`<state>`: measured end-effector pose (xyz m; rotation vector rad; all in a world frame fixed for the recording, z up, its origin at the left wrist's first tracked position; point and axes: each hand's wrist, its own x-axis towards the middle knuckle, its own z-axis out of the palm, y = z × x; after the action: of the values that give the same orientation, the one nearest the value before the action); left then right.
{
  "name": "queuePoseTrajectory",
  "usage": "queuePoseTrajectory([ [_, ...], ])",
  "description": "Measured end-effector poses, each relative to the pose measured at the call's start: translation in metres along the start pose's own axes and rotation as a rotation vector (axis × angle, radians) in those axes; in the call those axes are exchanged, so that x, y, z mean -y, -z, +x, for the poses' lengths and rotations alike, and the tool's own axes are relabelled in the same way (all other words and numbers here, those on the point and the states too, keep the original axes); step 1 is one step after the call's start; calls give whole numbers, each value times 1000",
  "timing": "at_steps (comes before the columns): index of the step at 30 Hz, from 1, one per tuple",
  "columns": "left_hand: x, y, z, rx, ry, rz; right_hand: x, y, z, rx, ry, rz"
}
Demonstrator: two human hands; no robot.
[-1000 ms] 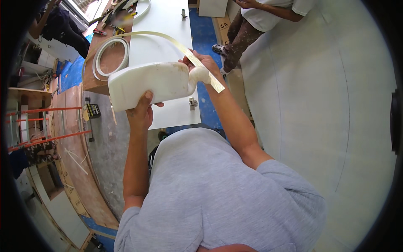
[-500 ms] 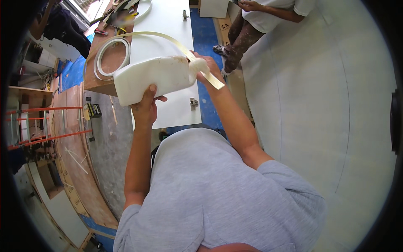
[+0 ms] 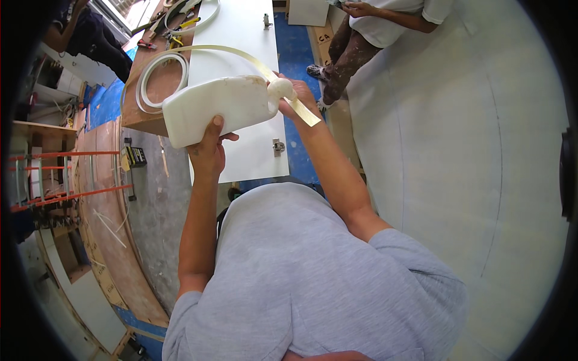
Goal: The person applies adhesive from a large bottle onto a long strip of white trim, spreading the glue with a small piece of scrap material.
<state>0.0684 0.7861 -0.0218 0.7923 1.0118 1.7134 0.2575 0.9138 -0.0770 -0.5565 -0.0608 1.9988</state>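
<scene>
Beneath and beyond both hands, a white panel (image 3: 241, 29) lies along a brown bench (image 3: 143, 122). A co-worker (image 3: 376, 33) stands right of it, well apart. On the bench sits a white coil (image 3: 142, 90), its near edge partly behind the raised white bottle (image 3: 226, 107). Left hand (image 3: 208, 150): clamped on the bottle's underside, thumb uppermost. Right hand (image 3: 299, 90): pale strip (image 3: 304, 113) lying across it; finger closure cannot be told. The bottle's rounded head (image 3: 280, 90) obscures part of the strip.

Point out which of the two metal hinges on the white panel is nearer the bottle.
The lower hinge, just below the bottle in the picture. The other hinge sits much farther up, near the picture's top edge.
</scene>
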Motion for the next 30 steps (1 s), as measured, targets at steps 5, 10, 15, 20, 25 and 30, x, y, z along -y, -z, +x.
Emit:
queuePoseTrajectory([
  [5,1,1,-3,82,29,-70,8,33,24,188,-115,15],
  [10,5,9,-6,71,71,-66,-2,22,17,38,-74,60],
  [15,4,28,-21,91,268,-363,9,30,20,-20,-138,90],
  [20,20,87,-36,-205,398,-748,8,57,16,-178,-48,-73],
  [25,33,149,-75,-374,396,-754,-8,39,-8,-251,-168,-261],
  [30,20,173,-112,-499,433,-712,-53,62,0,-416,17,-493],
])
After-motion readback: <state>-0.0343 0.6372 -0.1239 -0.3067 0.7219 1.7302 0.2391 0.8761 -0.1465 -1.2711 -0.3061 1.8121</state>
